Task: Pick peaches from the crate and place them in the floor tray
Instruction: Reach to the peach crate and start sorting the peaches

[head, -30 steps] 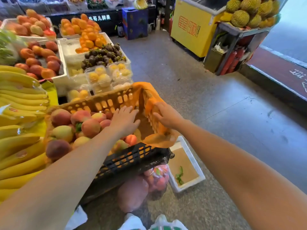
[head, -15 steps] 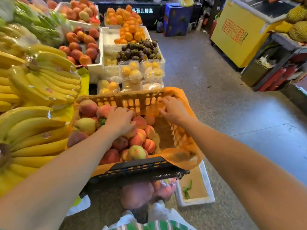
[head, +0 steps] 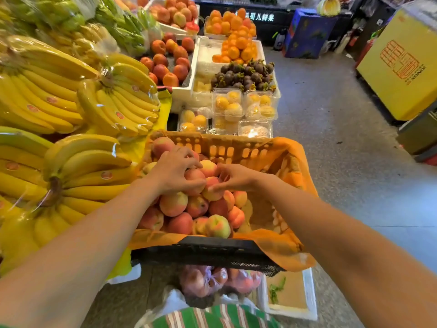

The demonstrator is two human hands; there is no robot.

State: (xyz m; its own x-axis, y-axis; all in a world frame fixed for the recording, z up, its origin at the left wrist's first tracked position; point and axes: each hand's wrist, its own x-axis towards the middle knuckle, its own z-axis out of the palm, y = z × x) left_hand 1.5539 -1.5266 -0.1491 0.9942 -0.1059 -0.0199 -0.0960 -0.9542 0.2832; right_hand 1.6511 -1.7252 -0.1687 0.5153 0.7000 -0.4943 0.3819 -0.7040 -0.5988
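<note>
A black crate (head: 212, 253) lined with orange paper holds a heap of red-yellow peaches (head: 184, 207) in its left half. My left hand (head: 175, 172) lies on top of the heap, its fingers curled round a peach (head: 195, 178). My right hand (head: 233, 177) reaches in from the right and its fingertips touch a neighbouring peach (head: 212, 190). The white foam floor tray (head: 309, 294) sits on the ground below the crate's right corner, partly hidden by the crate; a few green leaves lie in it.
Wrapped banana bunches (head: 78, 107) fill the stand to the left. Behind the crate stand clear boxes of yellow fruit (head: 227, 107), mangosteens (head: 243, 74) and oranges (head: 234, 36). A bag of peaches (head: 208, 278) lies under the crate. Grey floor (head: 343, 162) stretches right; a yellow cabinet (head: 402, 67) stands at far right.
My right hand has left the crate's far rim and moved left onto the peaches. My left hand has shifted further over the heap and curled round a peach. The camera tilted toward the stand.
</note>
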